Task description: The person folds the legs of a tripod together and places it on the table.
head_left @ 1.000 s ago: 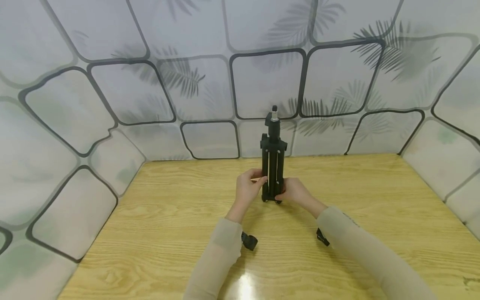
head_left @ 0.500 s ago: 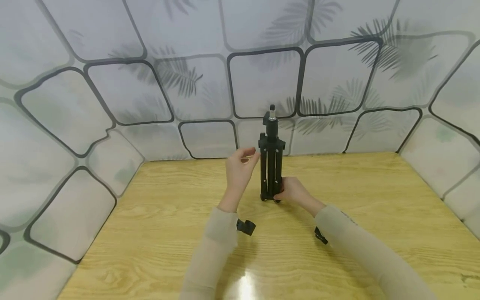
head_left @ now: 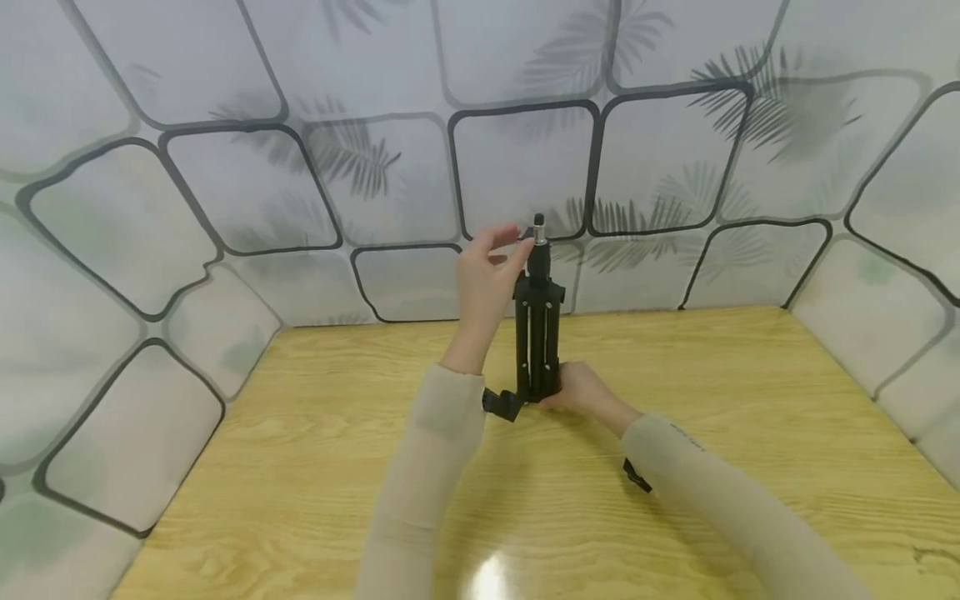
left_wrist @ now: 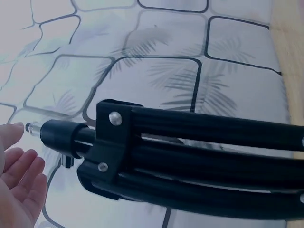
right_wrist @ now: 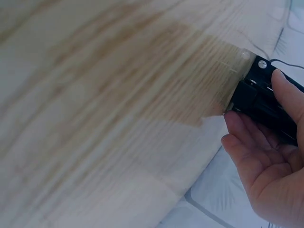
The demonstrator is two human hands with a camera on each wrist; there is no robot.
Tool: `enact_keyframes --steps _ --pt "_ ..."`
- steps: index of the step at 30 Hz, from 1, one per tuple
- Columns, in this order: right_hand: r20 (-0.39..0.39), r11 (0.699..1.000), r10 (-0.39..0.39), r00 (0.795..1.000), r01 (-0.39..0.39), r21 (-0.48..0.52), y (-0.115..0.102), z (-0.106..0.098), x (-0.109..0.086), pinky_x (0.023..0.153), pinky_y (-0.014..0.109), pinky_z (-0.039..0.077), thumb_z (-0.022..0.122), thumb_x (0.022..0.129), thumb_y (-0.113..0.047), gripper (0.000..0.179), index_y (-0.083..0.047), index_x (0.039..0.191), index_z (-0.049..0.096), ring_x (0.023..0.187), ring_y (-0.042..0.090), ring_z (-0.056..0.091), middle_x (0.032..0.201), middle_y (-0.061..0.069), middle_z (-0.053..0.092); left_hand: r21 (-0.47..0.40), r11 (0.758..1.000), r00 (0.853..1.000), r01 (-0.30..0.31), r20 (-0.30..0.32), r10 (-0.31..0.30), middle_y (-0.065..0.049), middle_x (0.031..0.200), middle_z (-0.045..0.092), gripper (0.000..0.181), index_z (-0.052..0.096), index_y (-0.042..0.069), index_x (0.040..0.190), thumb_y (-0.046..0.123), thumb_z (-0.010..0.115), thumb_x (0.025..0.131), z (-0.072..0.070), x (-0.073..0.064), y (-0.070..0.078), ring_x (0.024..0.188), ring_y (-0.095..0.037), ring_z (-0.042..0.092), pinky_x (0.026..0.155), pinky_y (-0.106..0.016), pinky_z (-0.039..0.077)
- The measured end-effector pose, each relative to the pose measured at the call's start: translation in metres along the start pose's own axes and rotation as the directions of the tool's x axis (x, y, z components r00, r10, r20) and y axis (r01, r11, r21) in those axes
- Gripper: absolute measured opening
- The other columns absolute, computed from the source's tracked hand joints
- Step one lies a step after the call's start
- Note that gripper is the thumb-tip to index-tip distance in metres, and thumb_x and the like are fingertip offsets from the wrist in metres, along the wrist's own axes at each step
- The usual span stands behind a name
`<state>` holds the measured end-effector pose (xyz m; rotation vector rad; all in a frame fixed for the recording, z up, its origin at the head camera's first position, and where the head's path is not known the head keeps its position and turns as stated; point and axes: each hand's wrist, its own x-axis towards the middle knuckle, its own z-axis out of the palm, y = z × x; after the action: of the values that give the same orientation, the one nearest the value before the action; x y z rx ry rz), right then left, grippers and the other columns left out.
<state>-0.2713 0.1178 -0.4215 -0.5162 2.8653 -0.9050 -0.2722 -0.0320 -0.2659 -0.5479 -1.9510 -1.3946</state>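
A black folded tripod stand point(head_left: 537, 342) is upright on the wooden table, with a silver stud point(head_left: 539, 233) at its top. My right hand point(head_left: 583, 388) grips it low down; in the right wrist view, the thumb lies on one side of the tripod's foot end point(right_wrist: 251, 95) and the fingers on the other. Up beside the stud is my left hand point(head_left: 483, 287), thumb and fingers parted. From the left wrist, the left hand point(left_wrist: 21, 183) shows loosely bent fingers near the stud and collar point(left_wrist: 59, 137), with a gap between the fingers and the collar.
Pale wood table point(head_left: 300, 492) lies under the arms. Behind and to both sides hangs a white cloth point(head_left: 397, 192) with dark outlined squares and leaf prints. Black wrist-worn devices show at the left sleeve point(head_left: 442, 408) and the right sleeve point(head_left: 675, 450).
My left hand has left the tripod's legs and risen along its left side to the top stud. The right hand stays at the base, and the tripod remains upright.
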Motion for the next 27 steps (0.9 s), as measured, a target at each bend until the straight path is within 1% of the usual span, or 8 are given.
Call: enact_keyframes --steps 2,6,11,16,19,23,26,27 --pt "0.0 1.0 0.0 1.0 0.0 -0.004 -0.001 0.001 -0.001 0.061 0.032 0.048 0.078 0.066 -0.016 0.031 0.003 0.084 0.063 0.065 0.018 0.058 0.071 0.006 0.062 -0.026 0.999 1.0 0.019 0.021 -0.018 -0.007 0.099 0.063 0.03 0.061 0.001 0.105 0.02 0.064 0.082 0.002 0.004 0.004 0.09 -0.012 0.057 0.074 -0.018 0.046" --pt "-0.025 1.0 0.02 0.999 -0.02 -0.005 -0.003 0.002 -0.001 0.056 0.03 0.047 0.079 0.065 -0.015 0.028 0.002 0.08 0.062 0.06 0.016 0.057 0.066 0.005 0.06 -0.019 1.0 0.998 0.025 0.053 -0.024 -0.008 0.099 0.064 0.028 0.06 0.0 0.106 0.017 0.063 0.083 0.006 0.01 0.011 0.089 -0.012 0.058 0.073 -0.016 0.045" --pt "-0.061 0.999 -0.002 0.998 0.0 -0.034 -0.002 0.005 -0.001 0.05 0.028 0.045 0.077 0.065 -0.012 0.021 0.0 0.071 0.06 0.054 0.015 0.053 0.06 0.003 0.057 0.022 0.999 0.998 0.045 0.045 -0.046 -0.007 0.096 0.065 0.026 0.061 0.001 0.104 0.016 0.063 0.083 0.01 0.012 0.009 0.086 -0.011 0.059 0.071 -0.015 0.045" --pt "-0.078 0.999 -0.005 0.997 0.001 -0.05 -0.003 0.004 -0.001 0.049 0.029 0.044 0.074 0.064 -0.008 0.018 0.0 0.071 0.06 0.053 0.016 0.052 0.059 0.004 0.056 -0.024 0.999 0.997 0.043 0.058 -0.042 -0.009 0.094 0.064 0.025 0.061 0.0 0.103 0.014 0.064 0.082 0.007 0.013 0.006 0.084 -0.012 0.059 0.071 -0.016 0.046" --pt "-0.07 0.998 -0.015 0.997 0.011 -0.056 -0.002 0.002 -0.003 0.053 0.032 0.046 0.073 0.066 -0.006 0.017 0.002 0.076 0.061 0.057 0.018 0.055 0.064 0.005 0.058 -0.033 0.999 0.999 0.015 0.046 -0.014 -0.01 0.092 0.064 0.025 0.061 -0.001 0.102 0.012 0.065 0.081 -0.001 0.012 0.004 0.083 -0.013 0.059 0.071 -0.017 0.046" --pt "-0.066 0.997 -0.037 0.997 0.032 -0.065 0.001 -0.005 -0.007 0.061 0.036 0.048 0.071 0.068 -0.002 0.02 0.002 0.085 0.062 0.067 0.022 0.058 0.073 0.007 0.061 -0.023 0.999 1.0 -0.029 0.004 0.029 -0.013 0.089 0.063 0.026 0.061 -0.004 0.1 0.009 0.067 0.079 -0.021 0.008 -0.003 0.081 -0.017 0.06 0.07 -0.02 0.048" --pt "-0.08 0.995 -0.044 0.996 0.037 -0.09 0.004 -0.015 -0.013 0.062 0.037 0.048 0.07 0.07 -0.001 0.017 0.001 0.084 0.061 0.069 0.023 0.058 0.074 0.007 0.061 -0.023 1.0 1.0 -0.011 -0.016 0.011 -0.014 0.088 0.062 0.029 0.06 -0.006 0.101 0.008 0.068 0.077 -0.041 0.003 -0.014 0.081 -0.019 0.059 0.07 -0.023 0.049" --pt "-0.089 0.994 -0.049 0.995 0.04 -0.101 0.006 -0.018 -0.014 0.062 0.037 0.048 0.07 0.07 -0.002 0.016 0.0 0.083 0.06 0.069 0.023 0.058 0.074 0.007 0.061 -0.02 1.0 1.0 0.009 -0.02 -0.009 -0.014 0.088 0.062 0.029 0.06 -0.005 0.102 0.008 0.069 0.077 -0.048 0.002 -0.019 0.08 -0.019 0.059 0.07 -0.024 0.049"
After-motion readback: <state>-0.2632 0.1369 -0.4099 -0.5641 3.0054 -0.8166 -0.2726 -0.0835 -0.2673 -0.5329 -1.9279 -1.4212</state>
